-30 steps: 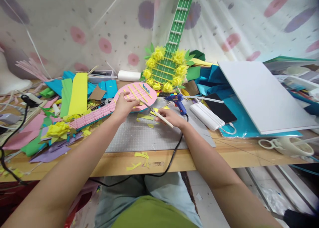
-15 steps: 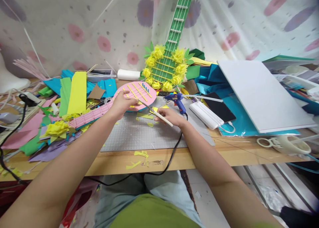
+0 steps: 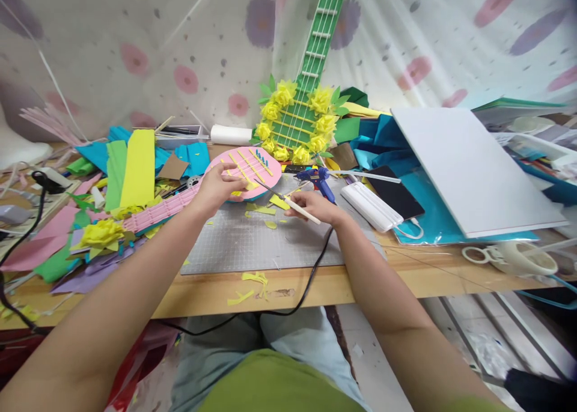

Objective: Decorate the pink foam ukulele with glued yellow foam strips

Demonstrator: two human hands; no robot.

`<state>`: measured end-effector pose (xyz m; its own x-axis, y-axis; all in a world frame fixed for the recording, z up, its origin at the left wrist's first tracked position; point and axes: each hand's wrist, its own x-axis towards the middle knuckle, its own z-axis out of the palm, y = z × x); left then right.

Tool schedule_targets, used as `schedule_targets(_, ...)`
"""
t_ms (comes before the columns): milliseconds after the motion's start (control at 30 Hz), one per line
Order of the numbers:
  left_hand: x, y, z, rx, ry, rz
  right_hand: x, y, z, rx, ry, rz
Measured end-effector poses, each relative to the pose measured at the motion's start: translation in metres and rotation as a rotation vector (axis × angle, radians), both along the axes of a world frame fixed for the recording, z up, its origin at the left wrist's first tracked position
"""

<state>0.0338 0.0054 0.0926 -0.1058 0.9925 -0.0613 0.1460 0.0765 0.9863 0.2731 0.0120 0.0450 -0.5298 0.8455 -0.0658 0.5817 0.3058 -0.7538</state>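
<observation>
A pink paper guitar (image 3: 211,166) with yellow strips lies at the centre left of the table, its neck pointing left. My left hand (image 3: 219,190) is over its body, fingers bent together on a small yellow paper piece (image 3: 250,185). In my right hand (image 3: 311,206) is a pair of scissors (image 3: 303,211) with pale handles, its blades pointing left towards that piece. Yellow scraps (image 3: 270,224) lie on the grey cutting mat (image 3: 252,244) below the hands.
A green guitar (image 3: 295,121) with yellow paper flowers stands behind. A blue glue gun (image 3: 321,181), white power bank (image 3: 370,206) and white board (image 3: 473,172) are on the right. Coloured paper (image 3: 140,169) and a yellow flower (image 3: 101,233) crowd the left.
My right hand and the scissors have moved slightly right, away from my left hand. My left hand has barely moved, and the whole view has shifted a little.
</observation>
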Motion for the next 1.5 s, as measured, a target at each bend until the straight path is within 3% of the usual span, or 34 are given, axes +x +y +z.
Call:
schedule_targets(167,-0.005,-0.002,-0.010,0.044,0.007,0.062,0.021,-0.003,0.013,0.168,-0.453,-0.137)
schedule_targets(333,0.000,-0.003,-0.021,0.071,-0.046,0.061,0.016,0.004,0.001,0.285,-0.615,-0.122)
schedule_targets(533,0.023,-0.004,-0.043,0.151,-0.115,0.096,0.016,0.008,-0.002,0.312,-0.371,-0.121)
schedule_targets(667,0.035,-0.008,-0.062,0.245,-0.171,0.132,0.044,0.006,0.006,0.222,-0.251,-0.344)
schedule_targets(767,0.040,-0.014,-0.072,0.342,-0.093,0.104,0.059,0.013,0.001,0.262,-0.265,-0.582)
schedule_targets(833,0.041,-0.018,-0.076,0.423,-0.003,0.089,0.059,0.021,-0.010,0.357,-0.233,-0.704)
schedule_targets(933,0.041,-0.022,-0.078,0.508,0.073,0.060,0.047,0.034,-0.029,0.480,-0.181,-0.710)
schedule_targets(1133,0.037,-0.025,-0.083,0.548,0.189,0.006,0.034,0.042,-0.039,0.288,-0.130,-0.778)
schedule_targets(1267,0.034,-0.026,-0.084,0.535,0.211,0.036,0.036,0.038,-0.033,0.271,0.189,-0.883)
schedule_targets(1333,0.034,-0.026,-0.084,0.552,0.245,0.060,0.033,0.033,-0.026,0.220,0.439,-0.847)
schedule_targets(1400,0.034,-0.027,-0.083,0.563,0.281,0.080,0.029,0.024,-0.016,0.137,0.578,-0.708)
schedule_targets(1500,0.033,-0.027,-0.081,0.550,0.319,0.085,0.023,0.009,0.000,-0.037,0.479,-0.430)
